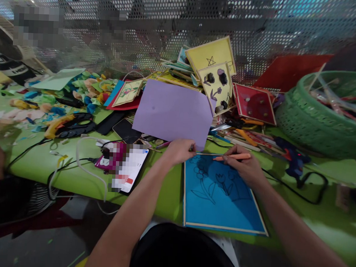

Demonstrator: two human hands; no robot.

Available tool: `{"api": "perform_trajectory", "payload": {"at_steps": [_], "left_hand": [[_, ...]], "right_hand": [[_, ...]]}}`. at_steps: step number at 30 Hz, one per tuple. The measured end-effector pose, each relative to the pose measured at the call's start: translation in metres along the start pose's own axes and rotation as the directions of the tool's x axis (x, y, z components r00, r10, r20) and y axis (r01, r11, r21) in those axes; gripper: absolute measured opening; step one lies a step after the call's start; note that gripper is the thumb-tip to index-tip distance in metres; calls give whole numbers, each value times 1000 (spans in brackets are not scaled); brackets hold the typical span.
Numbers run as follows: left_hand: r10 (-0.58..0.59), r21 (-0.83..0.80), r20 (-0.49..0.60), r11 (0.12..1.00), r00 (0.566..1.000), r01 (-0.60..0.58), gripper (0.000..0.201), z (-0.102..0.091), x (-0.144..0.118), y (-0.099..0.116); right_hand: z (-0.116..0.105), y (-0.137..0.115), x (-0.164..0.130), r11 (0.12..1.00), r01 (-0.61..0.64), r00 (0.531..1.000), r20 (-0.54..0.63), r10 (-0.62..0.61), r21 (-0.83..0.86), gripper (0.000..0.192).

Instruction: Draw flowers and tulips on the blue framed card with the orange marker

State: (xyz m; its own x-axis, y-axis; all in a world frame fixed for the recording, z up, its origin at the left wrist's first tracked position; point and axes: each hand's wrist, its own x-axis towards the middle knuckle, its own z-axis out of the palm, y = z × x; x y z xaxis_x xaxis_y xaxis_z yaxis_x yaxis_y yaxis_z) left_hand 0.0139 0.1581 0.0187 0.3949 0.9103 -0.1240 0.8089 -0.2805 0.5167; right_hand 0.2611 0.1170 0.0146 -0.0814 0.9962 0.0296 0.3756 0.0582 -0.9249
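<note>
Left hand (179, 150) pinches the bottom edge of a lilac paper sheet (173, 111), which sits at 12 o'clock of the blue wood-framed board with black flower outlines (222, 198). Right hand (244, 166) has fingers closed round an orange pencil (232, 156), tip at the board's top edge. Probably best: keep the board flat on the green table (324, 222), light strokes, sheet clear of the drawing.
</note>
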Motion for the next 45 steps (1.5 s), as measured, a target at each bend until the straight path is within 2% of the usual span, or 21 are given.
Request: {"api": "perform_trajectory", "payload": {"at_steps": [9, 15, 23, 31, 37, 45], "left_hand": [[-17, 10, 14, 1000, 1000, 16, 13, -3, -1, 3], [-10, 14, 13, 1000, 1000, 10, 13, -4, -2, 4], [-3, -6, 12, 1000, 1000, 3, 11, -2, -2, 2], [-7, -3, 9, 1000, 1000, 7, 11, -3, -2, 2], [4, -8, 15, 1000, 1000, -4, 11, -5, -3, 3], [8, -23, 8, 1000, 1000, -7, 10, -4, -2, 2]], "right_hand": [[0, 0, 1, 1000, -8, 1000, 4, 8, 11, 19], [-2, 0, 2, 999, 15, 998, -54, -17, -40, 12], [-4, 0, 1, 1000, -24, 997, -71, 25, 5, 19], [-6, 5, 4, 1000, 4, 996, -92, -6, -24, 17], [-6, 12, 5, 998, 30, 997, -67, -33, -47, 12], [-5, 9, 4, 1000, 18, 998, -55, -19, -14, 21]]}}
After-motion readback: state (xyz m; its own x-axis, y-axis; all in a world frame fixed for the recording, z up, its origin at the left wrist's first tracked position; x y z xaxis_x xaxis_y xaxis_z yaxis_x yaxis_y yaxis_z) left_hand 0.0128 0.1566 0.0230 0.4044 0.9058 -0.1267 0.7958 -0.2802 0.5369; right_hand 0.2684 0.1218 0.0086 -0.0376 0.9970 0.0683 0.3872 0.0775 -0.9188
